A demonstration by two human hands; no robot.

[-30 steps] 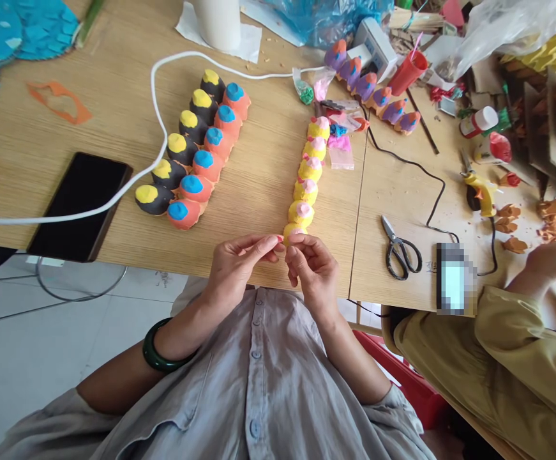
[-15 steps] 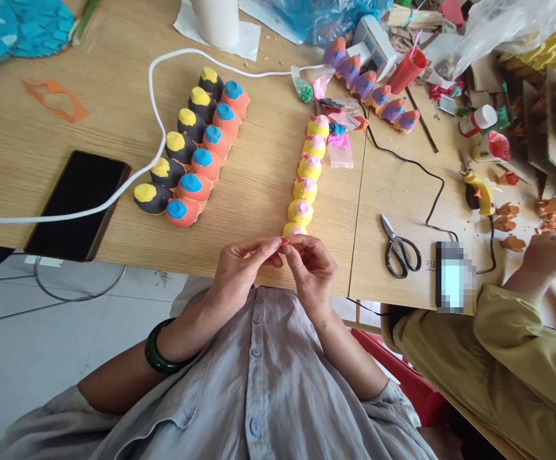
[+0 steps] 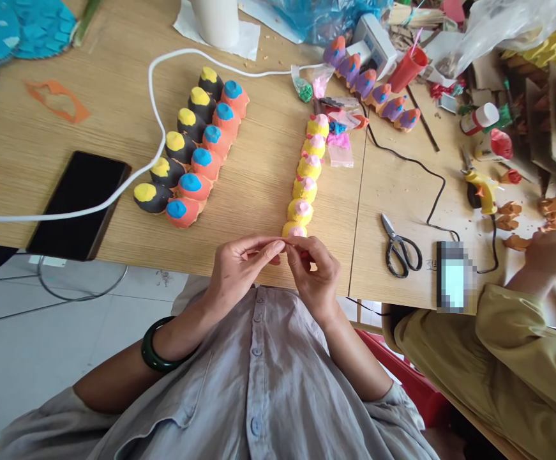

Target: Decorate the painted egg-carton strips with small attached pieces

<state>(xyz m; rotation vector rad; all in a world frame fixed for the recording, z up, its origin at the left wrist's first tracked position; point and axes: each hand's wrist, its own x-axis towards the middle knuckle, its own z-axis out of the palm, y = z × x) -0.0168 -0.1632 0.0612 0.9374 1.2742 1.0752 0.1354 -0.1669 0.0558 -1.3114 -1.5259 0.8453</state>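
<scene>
In the head view, the thumb and forefinger of the left hand (image 3: 237,268) are pressed together, and its fingertips are met by those of the right hand (image 3: 316,275) above the near edge of the light wooden table (image 3: 258,166). A small red piece (image 3: 305,255) is held among the curled fingers of the right hand; whether anything is pinched by the left hand cannot be told.

Just beyond the fingertips, a row of yellow domes topped with pink (image 3: 305,188) is laid lengthwise on the table, its near end partly hidden by the hands. To its left are set a row of black domes topped with yellow (image 3: 180,147) and, touching it, a row of coral domes topped with blue (image 3: 205,163). A black phone (image 3: 79,204) is crossed by a white cable (image 3: 156,108). To the right, black-handled scissors (image 3: 399,249) are placed near a pixelated device (image 3: 452,278), and a co-worker's hand (image 3: 550,259) is seen at the edge.
</scene>
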